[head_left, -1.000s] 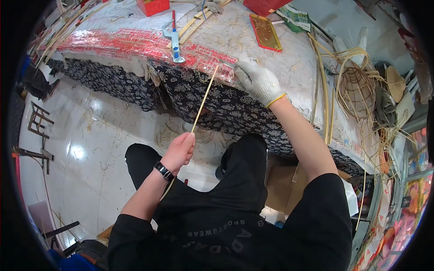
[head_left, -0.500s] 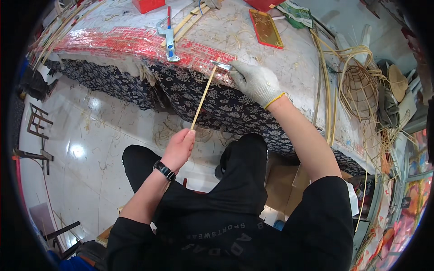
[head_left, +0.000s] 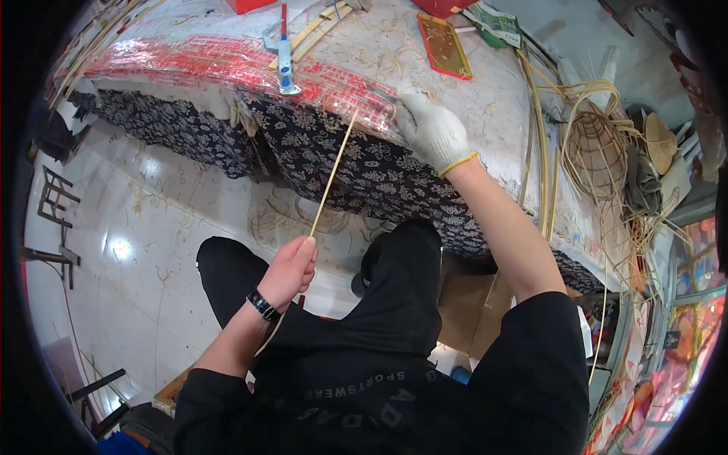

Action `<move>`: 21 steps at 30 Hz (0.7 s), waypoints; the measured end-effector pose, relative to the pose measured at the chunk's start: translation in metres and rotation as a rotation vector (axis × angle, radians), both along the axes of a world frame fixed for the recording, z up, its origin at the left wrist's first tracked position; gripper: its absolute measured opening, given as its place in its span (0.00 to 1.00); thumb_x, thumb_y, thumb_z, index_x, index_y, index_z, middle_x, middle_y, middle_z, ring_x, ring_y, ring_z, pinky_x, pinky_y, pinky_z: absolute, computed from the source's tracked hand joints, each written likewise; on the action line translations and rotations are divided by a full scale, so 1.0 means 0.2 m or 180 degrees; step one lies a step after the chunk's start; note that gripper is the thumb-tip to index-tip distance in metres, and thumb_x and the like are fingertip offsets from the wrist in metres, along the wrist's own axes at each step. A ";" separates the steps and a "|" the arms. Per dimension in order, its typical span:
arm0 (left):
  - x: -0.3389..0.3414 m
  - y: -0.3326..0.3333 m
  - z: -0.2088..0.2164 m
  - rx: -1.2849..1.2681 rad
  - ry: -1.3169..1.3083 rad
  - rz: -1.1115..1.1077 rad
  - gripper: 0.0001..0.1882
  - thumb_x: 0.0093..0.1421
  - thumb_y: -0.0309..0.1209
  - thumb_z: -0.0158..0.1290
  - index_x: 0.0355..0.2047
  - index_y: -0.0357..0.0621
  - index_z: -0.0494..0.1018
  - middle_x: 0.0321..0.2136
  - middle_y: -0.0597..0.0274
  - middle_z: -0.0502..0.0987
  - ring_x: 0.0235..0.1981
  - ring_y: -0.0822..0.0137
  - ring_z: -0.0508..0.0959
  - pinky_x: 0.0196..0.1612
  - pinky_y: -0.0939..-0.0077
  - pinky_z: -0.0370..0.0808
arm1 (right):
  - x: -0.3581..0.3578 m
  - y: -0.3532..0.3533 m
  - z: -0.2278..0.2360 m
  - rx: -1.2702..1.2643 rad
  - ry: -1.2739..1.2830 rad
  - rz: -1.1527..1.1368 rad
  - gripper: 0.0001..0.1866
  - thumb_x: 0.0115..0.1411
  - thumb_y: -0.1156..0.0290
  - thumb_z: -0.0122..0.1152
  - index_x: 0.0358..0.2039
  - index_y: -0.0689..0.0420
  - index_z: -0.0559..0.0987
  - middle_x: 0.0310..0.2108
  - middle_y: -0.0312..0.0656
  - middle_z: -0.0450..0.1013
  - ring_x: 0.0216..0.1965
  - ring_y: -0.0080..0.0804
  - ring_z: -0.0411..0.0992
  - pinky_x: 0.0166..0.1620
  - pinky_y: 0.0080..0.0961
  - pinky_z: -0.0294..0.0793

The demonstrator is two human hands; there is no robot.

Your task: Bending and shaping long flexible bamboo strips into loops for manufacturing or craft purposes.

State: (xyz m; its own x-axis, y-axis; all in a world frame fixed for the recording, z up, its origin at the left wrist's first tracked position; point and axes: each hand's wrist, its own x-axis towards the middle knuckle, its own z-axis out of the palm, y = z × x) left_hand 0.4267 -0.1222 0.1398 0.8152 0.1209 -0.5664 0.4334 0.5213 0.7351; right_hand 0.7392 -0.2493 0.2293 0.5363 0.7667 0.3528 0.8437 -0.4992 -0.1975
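While the person's bare left hand [head_left: 287, 277] pinches a pale, thin strip [head_left: 334, 174] between thumb and curled fingers, the gloved right hand [head_left: 431, 135] is closed around a narrow metal tool [head_left: 381, 92], which appears to be a blade, though the glove hides most of it. The strip slants up from the left hand to the near edge of the desk [head_left: 489, 114], its upper end lying by the red patterned covering [head_left: 326, 83] there, just short of the tool's tip. Its other end trails back beneath the left wrist. Along that same near edge, to the left of the strip, lies a silvery-blue tool with a red bar [head_left: 285, 68], close to some flat wooden slats [head_left: 315, 36]. Toward the far edge lies a red-rimmed tray [head_left: 446, 53]; a dark floral cloth [head_left: 318, 144] hangs below the near edge.
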 end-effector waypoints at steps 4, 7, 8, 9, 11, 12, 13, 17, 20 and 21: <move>0.06 0.01 0.04 -0.0084 -0.0130 -0.0093 0.16 0.74 0.45 0.43 0.30 0.53 0.62 0.18 0.79 0.56 0.14 0.83 0.52 0.16 0.84 0.47 | -0.02 -0.03 0.03 0.0097 0.0068 0.0146 0.14 0.67 0.59 0.54 0.46 0.51 0.78 0.34 0.55 0.77 0.37 0.57 0.77 0.38 0.49 0.75; 0.12 0.01 0.07 -0.0064 -0.0054 -0.0126 0.16 0.74 0.45 0.42 0.30 0.54 0.62 0.18 0.79 0.56 0.14 0.83 0.51 0.16 0.85 0.47 | -0.03 -0.02 0.04 -0.0009 0.0061 0.0291 0.14 0.67 0.59 0.54 0.47 0.50 0.78 0.35 0.53 0.78 0.37 0.56 0.77 0.38 0.48 0.75; 0.14 0.01 0.07 -0.0061 -0.0055 -0.0130 0.16 0.74 0.45 0.42 0.30 0.54 0.62 0.18 0.79 0.56 0.14 0.83 0.51 0.16 0.85 0.47 | -0.03 -0.02 0.04 -0.0143 0.0038 0.0357 0.13 0.66 0.58 0.54 0.47 0.49 0.78 0.35 0.52 0.78 0.36 0.56 0.77 0.38 0.48 0.75; 0.17 0.01 0.07 -0.0054 -0.0061 -0.0106 0.16 0.74 0.45 0.42 0.30 0.54 0.62 0.18 0.79 0.56 0.14 0.83 0.51 0.16 0.85 0.47 | -0.03 -0.02 0.05 -0.0278 0.0017 0.0422 0.13 0.66 0.58 0.54 0.47 0.49 0.78 0.35 0.51 0.78 0.36 0.55 0.76 0.37 0.47 0.76; 0.20 0.01 0.07 -0.0042 -0.0070 -0.0059 0.16 0.74 0.45 0.42 0.30 0.54 0.62 0.18 0.80 0.56 0.14 0.83 0.51 0.16 0.85 0.47 | -0.03 -0.01 0.05 -0.0309 -0.0011 0.0399 0.12 0.66 0.58 0.54 0.46 0.48 0.78 0.34 0.51 0.78 0.36 0.55 0.76 0.37 0.47 0.75; 0.22 0.00 0.07 -0.0041 -0.0065 -0.0065 0.16 0.74 0.45 0.42 0.30 0.54 0.62 0.18 0.80 0.56 0.14 0.83 0.51 0.16 0.85 0.47 | -0.03 -0.01 0.05 -0.0343 -0.0040 0.0380 0.12 0.66 0.58 0.54 0.45 0.48 0.78 0.34 0.51 0.77 0.35 0.55 0.76 0.37 0.47 0.75; 0.23 0.00 0.07 -0.0053 -0.0065 -0.0052 0.16 0.74 0.45 0.42 0.30 0.54 0.62 0.18 0.80 0.56 0.14 0.83 0.51 0.16 0.85 0.47 | -0.03 -0.01 0.05 -0.0376 -0.0066 0.0360 0.11 0.66 0.58 0.54 0.45 0.47 0.78 0.33 0.50 0.77 0.35 0.55 0.76 0.36 0.47 0.75; 0.26 0.00 0.06 -0.0117 -0.0079 -0.0020 0.16 0.74 0.45 0.42 0.30 0.53 0.62 0.18 0.80 0.56 0.14 0.83 0.51 0.16 0.85 0.47 | -0.02 0.00 0.03 -0.0239 -0.0090 0.0424 0.10 0.66 0.58 0.55 0.41 0.49 0.77 0.32 0.50 0.76 0.34 0.55 0.76 0.35 0.48 0.75; 0.29 0.00 0.04 -0.0207 -0.0133 -0.0033 0.16 0.74 0.45 0.42 0.30 0.53 0.62 0.18 0.80 0.56 0.14 0.83 0.51 0.16 0.85 0.47 | -0.02 0.00 0.03 -0.0321 -0.0050 0.0361 0.10 0.66 0.58 0.55 0.40 0.49 0.77 0.31 0.50 0.77 0.34 0.55 0.76 0.35 0.48 0.75; 0.28 0.00 0.05 -0.0219 -0.0137 -0.0015 0.16 0.74 0.44 0.42 0.30 0.53 0.62 0.18 0.80 0.56 0.14 0.83 0.51 0.16 0.85 0.47 | -0.01 0.00 0.03 -0.0359 -0.0032 0.0339 0.11 0.66 0.58 0.55 0.40 0.49 0.77 0.31 0.50 0.77 0.33 0.55 0.76 0.35 0.48 0.75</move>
State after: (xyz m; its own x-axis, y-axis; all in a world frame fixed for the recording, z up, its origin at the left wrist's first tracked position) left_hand 0.4826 -0.1230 0.1491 0.8394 0.0788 -0.5377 0.4049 0.5693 0.7155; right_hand 0.7365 -0.2490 0.2347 0.4466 0.8542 0.2663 0.8947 -0.4253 -0.1365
